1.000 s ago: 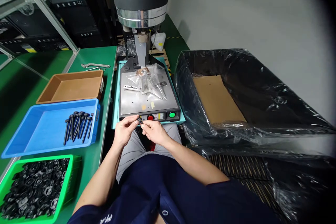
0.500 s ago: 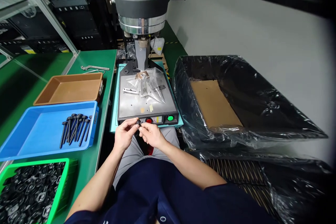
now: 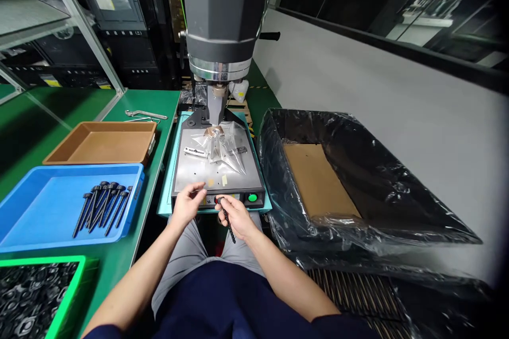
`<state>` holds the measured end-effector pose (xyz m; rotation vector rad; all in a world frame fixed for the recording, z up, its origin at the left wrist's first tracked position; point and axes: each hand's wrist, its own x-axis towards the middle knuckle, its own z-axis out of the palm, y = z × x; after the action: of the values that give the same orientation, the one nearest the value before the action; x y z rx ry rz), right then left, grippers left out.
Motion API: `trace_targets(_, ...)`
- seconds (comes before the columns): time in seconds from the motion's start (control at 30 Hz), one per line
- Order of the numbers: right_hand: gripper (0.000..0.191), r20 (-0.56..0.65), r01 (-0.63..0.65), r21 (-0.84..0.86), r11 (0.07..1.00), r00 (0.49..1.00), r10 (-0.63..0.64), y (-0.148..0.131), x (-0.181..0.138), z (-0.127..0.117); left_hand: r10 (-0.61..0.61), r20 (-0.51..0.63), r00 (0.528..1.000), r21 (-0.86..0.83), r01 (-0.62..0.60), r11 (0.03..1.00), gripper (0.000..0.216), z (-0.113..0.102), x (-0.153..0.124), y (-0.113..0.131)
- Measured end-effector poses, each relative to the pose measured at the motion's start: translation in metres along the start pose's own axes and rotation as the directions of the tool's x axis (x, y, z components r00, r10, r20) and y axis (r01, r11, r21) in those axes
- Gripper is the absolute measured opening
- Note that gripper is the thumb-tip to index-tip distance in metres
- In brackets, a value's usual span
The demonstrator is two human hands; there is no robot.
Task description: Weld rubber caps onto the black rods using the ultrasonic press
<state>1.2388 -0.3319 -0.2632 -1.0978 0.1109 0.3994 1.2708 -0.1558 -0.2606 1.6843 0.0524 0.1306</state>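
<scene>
Just in front of the machine's front panel, my right hand is closed round a black rod-like part; its thin end sticks out below my fingers. To its left, my left hand is held with thumb and fingers apart and nothing between them. Beyond both hands is a press-like machine, its tip over a plastic-wrapped fixture on a metal base plate. A green button shows right of my right hand, which partly covers a red one.
On the green bench at left stand a brown tray, a blue tray holding several black headed rods, and a green bin of small black parts. Wrenches lie behind. A black-lined box containing cardboard stands right.
My hands have parted: the left has let go and opened, while the right keeps the black part, whose rod now shows. The view has tilted up slightly.
</scene>
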Motion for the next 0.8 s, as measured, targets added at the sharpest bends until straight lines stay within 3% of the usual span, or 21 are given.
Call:
trace_targets(0.07,0.051,-0.012,-0.017,0.010,1.000,1.000,0.017,0.001,-0.001,-0.005,-0.040,-0.073,0.997,-0.032,0.038,0.999,0.033,-0.003,0.029,-0.007)
trace_targets(0.27,0.051,-0.006,-0.045,0.031,0.998,0.999,0.046,0.001,-0.007,-0.012,-0.006,-0.151,0.989,-0.101,-0.009,0.995,0.044,0.006,0.116,-0.004)
trace_targets(0.33,0.051,0.004,-0.043,0.032,0.999,0.999,0.042,0.001,-0.008,-0.014,-0.075,-0.136,0.988,-0.198,0.047,0.979,0.050,0.011,0.138,0.003)
trace_targets(0.43,0.051,0.025,-0.047,0.017,0.999,0.999,0.046,0.001,-0.009,-0.016,-0.225,-0.021,0.974,-0.354,0.203,0.913,0.055,0.015,0.161,0.012)
trace_targets(0.6,0.052,0.079,-0.090,0.010,0.996,0.993,0.089,0.001,-0.006,-0.018,-0.232,0.090,0.968,-0.382,0.249,0.890,0.055,0.008,0.166,0.014)
trace_targets(0.8,0.053,0.134,-0.158,0.006,0.987,0.979,0.156,0.010,0.011,-0.007,-0.221,0.133,0.966,-0.494,0.258,0.831,0.048,0.002,0.138,0.008)
